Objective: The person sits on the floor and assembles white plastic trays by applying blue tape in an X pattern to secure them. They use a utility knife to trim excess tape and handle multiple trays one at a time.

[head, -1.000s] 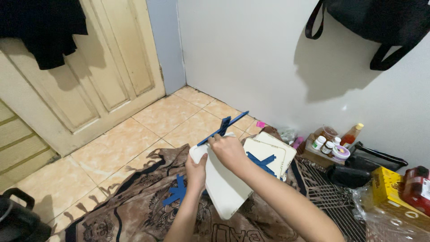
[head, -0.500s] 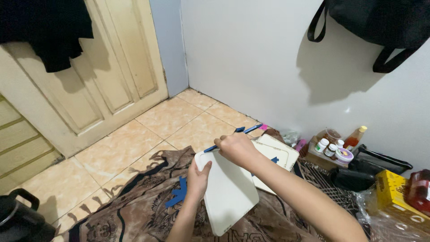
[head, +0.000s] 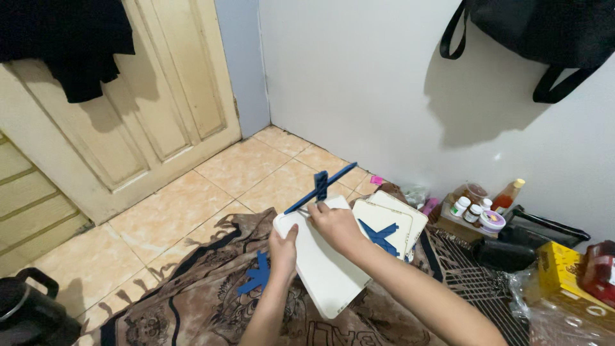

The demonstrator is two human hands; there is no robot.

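I see my left hand (head: 282, 251) gripping the near left edge of a white rounded board (head: 323, 263), thumb on top and fingers underneath. My right hand (head: 333, 225) rests on the board's far end, fingers closed around the base of a blue X-shaped plastic piece (head: 320, 187) that sticks up above the board's top edge. The board is tilted and held just above a brown patterned cloth (head: 192, 282) spread on the tiled floor (head: 211, 192).

I count three white boards in all: the one I hold, and two more stacked (head: 397, 221) just to its right on the cloth. I count three blue cross pieces: the one in my right hand, one lying on the upper stacked board (head: 379, 234), and one on the cloth (head: 257, 277) beside my left wrist.

Against the wall to the right there is a small tray of jars and bottles (head: 477, 211); I make out about four containers, one of them an orange-capped bottle. A yellow box (head: 567, 272) sits further right. One black bag (head: 544, 32) hangs on the wall, one dark garment (head: 70, 45) hangs on the cream door (head: 147, 122), and one black kettle-like pot (head: 29, 307) stands at lower left.
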